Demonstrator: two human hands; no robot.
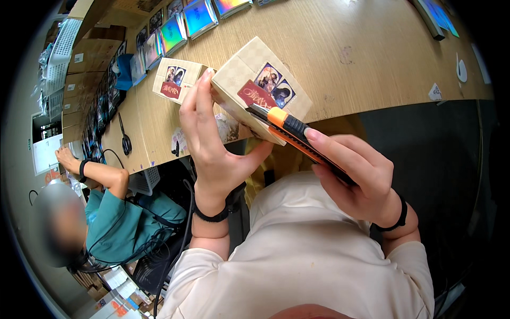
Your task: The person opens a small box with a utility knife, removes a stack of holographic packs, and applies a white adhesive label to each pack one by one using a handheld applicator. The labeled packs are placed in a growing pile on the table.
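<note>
A cream box [249, 64] with a red label and two small pictures is tilted at the table's near edge. My left hand [210, 138] grips it by its left side, fingers at the upper corner and thumb low down. In my right hand [361, 175] is an orange and black utility knife [297, 127], pointing up and left. Its blade tip lies over the box's near edge by the red label; whether it touches the card I cannot tell. A second, similar box [194, 77] stands on the table just left of my left fingers.
Shiny rainbow packs [199, 18] line the table's [319, 53] far left side. Black scissors [125, 141] lie at the left, near a seated co-worker in a green shirt [114, 223]. Cardboard boxes [87, 56] are stacked behind. A dark bar [427, 21] rests at the far right.
</note>
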